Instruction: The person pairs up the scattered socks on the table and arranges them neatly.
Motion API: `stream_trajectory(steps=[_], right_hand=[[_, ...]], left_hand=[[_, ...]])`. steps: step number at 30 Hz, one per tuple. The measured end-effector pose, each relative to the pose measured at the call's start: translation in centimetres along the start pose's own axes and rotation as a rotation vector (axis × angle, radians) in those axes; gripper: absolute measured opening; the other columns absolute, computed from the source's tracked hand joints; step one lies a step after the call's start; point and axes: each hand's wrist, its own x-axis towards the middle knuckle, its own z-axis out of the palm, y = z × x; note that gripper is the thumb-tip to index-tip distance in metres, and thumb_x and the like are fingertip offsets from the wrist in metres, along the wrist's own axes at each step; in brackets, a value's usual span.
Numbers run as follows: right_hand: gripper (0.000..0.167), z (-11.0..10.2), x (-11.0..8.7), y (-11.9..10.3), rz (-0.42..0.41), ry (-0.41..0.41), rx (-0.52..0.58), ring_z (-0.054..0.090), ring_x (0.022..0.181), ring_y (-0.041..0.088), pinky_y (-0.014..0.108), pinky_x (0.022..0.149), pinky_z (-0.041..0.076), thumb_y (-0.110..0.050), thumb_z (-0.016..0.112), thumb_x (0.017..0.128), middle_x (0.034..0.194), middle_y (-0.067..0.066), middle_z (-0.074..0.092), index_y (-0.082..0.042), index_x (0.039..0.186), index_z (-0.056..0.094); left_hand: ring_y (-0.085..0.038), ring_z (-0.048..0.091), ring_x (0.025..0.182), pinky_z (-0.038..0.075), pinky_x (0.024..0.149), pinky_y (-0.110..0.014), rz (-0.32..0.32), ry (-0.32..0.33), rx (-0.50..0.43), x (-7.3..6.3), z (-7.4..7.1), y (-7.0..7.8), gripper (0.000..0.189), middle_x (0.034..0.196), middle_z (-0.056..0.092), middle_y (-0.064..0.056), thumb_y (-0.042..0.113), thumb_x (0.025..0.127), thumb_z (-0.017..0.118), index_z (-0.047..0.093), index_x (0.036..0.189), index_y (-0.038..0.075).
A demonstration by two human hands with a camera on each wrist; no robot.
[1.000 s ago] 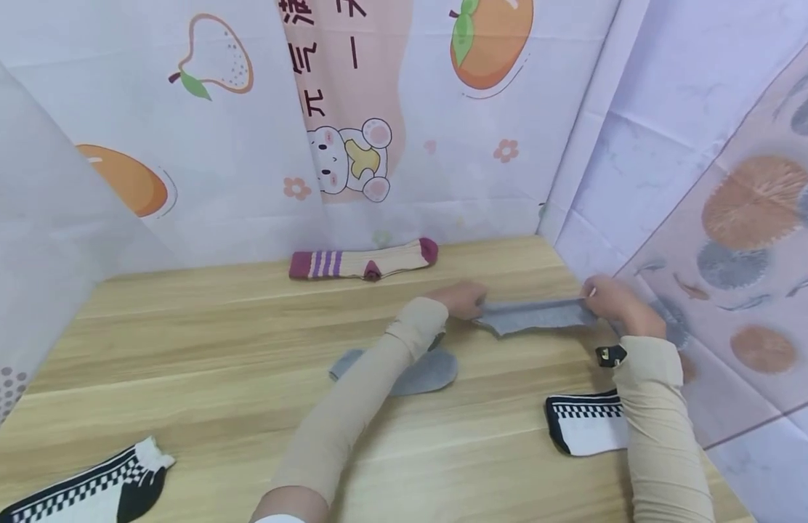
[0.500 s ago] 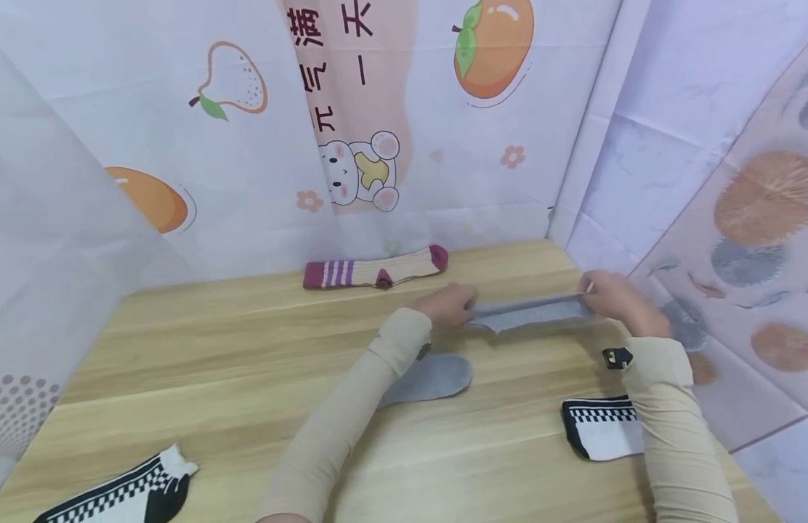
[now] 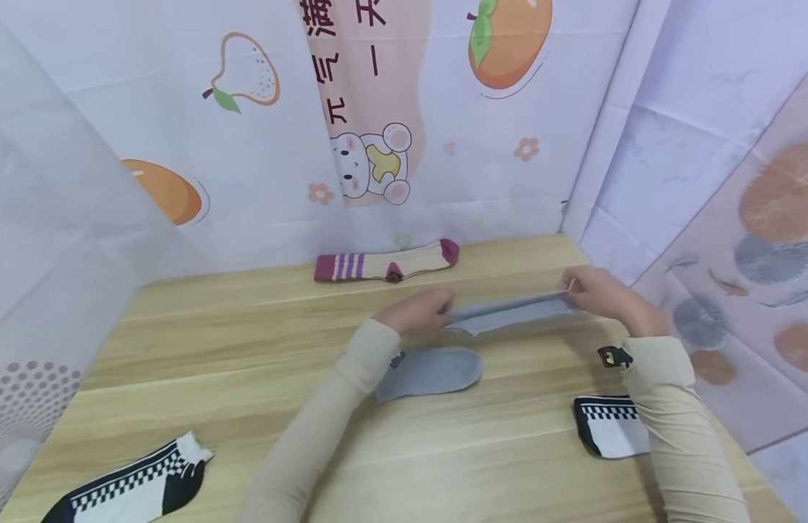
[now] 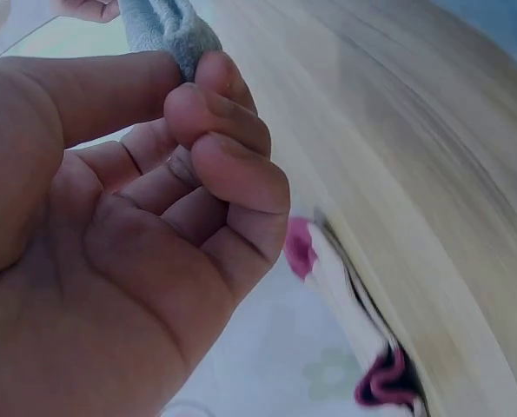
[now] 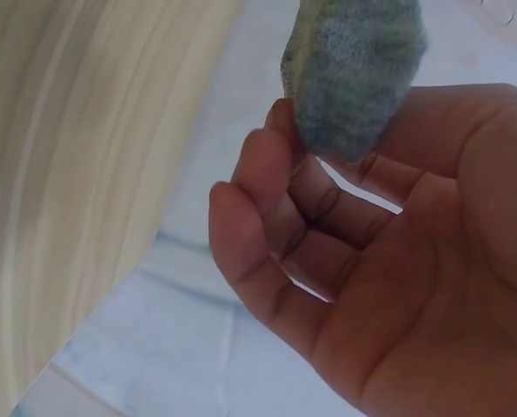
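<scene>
A grey sock (image 3: 508,312) is stretched lengthwise between my two hands, close over the table. My left hand (image 3: 418,311) pinches its left end between thumb and fingertips; in the left wrist view the folded grey fabric (image 4: 167,35) shows at the thumb tip. My right hand (image 3: 603,296) pinches the other end, and the rounded grey end (image 5: 358,78) rises from the fingers in the right wrist view. Just below my left hand a second grey sock (image 3: 433,372) lies flat on the table, its left part running up to the left sleeve.
A cream sock with maroon ends and purple stripes (image 3: 387,263) lies along the back edge of the wooden table (image 3: 247,349). One black-and-white checkered sock (image 3: 136,483) lies front left, another (image 3: 613,428) partly behind the right sleeve. Printed curtains (image 3: 260,189) stand behind and right.
Both hands have shifted left with the stretched grey sock, the left hand more, uncovering more of the sock lying on the table. The head view has turned slightly left.
</scene>
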Motion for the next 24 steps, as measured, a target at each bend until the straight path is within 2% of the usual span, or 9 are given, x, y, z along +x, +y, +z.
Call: stream_trajectory(steps=[9,15,20,24], right_hand=[[0.006,0.6,0.2,-4.0,-0.049,-0.015,0.009,0.055,0.064,0.015,0.034,0.06,0.047,-0.002,0.066,0.089,0.072,0.001,0.063,-0.001,0.095,0.064],[0.006,1.0,0.3,-5.7,-0.084,-0.029,0.003,0.058,0.065,0.014,0.035,0.062,0.049,-0.002,0.068,0.089,0.072,0.0,0.064,-0.001,0.094,0.065],[0.006,1.7,0.5,-6.8,-0.116,-0.037,-0.011,0.056,0.065,0.013,0.035,0.062,0.049,-0.002,0.068,0.089,0.073,-0.001,0.064,-0.002,0.094,0.065],[0.006,2.3,0.5,-7.9,-0.13,-0.055,-0.02,0.054,0.063,0.012,0.033,0.061,0.047,-0.003,0.067,0.09,0.071,-0.003,0.062,-0.004,0.095,0.065]], left_hand=[[-0.012,0.044,0.068,0.039,0.062,-0.024,-0.031,0.05,-0.014,-4.4,-1.7,-0.6,0.022,0.073,0.042,0.001,0.007,0.097,0.063,0.047,0.081,0.01],[-0.012,0.046,0.066,0.04,0.059,-0.024,-0.052,0.052,-0.009,-6.3,-2.3,-0.7,0.022,0.072,0.044,0.001,0.007,0.096,0.064,0.049,0.081,0.01],[-0.012,0.044,0.066,0.039,0.059,-0.023,-0.024,0.081,0.019,-7.6,-2.4,-1.1,0.024,0.07,0.043,0.001,0.004,0.095,0.064,0.048,0.078,0.01],[-0.012,0.046,0.066,0.041,0.06,-0.024,-0.023,0.077,0.033,-9.0,-2.4,-1.6,0.022,0.071,0.046,0.001,0.005,0.095,0.064,0.05,0.08,0.01]])
